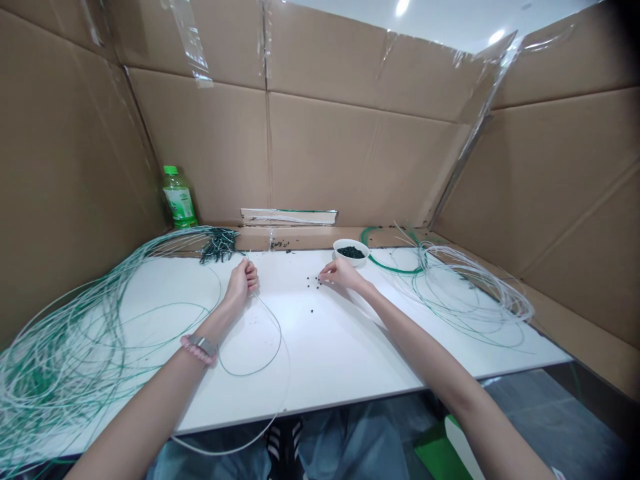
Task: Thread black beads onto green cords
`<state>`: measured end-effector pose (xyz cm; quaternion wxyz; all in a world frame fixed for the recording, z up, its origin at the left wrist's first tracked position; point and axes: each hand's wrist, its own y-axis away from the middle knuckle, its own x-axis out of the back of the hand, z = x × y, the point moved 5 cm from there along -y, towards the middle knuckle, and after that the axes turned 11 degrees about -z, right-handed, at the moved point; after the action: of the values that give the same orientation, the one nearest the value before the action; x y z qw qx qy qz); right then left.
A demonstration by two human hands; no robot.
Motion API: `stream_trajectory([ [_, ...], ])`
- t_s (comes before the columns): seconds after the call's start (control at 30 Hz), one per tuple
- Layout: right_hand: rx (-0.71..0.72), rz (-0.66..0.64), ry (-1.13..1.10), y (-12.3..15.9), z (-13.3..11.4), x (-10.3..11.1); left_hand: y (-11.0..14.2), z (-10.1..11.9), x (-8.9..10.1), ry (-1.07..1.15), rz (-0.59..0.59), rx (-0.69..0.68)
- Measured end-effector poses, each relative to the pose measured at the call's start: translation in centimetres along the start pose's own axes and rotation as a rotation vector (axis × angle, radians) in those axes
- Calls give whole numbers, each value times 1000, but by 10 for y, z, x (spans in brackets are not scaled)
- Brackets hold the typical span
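My left hand is closed in a fist round a thin green and white wire that loops down over the white table and off its front edge. My right hand reaches forward with fingertips pinched over small dark beads scattered on the table, just in front of a white bowl filled with the same dark pieces. Whether a bead sits between the fingertips cannot be seen. A pink band with a watch is on my left wrist.
A big tangle of green and white wires covers the table's left side, with a bundle of dark-tipped ends at the back. Another coil of wires lies at the right. A green bottle stands back left. Cardboard walls enclose the table.
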<state>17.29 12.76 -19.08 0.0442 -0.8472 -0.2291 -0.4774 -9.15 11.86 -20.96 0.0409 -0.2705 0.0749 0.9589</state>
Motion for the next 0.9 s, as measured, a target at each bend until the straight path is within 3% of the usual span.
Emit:
stream_trajectory([
  [0.47,22,45,158,7,-16,1,-3,-1,3,-22,-20,5],
  [0.6,-34,165,199,6,-20,34,-2,-1,1,-35,-19,10],
  [0.77,-273,253,274,-5,2,92,-2,-2,0,-64,-16,9],
  [0.9,-417,192,334,-16,24,99,-3,-2,0,-81,-14,4],
])
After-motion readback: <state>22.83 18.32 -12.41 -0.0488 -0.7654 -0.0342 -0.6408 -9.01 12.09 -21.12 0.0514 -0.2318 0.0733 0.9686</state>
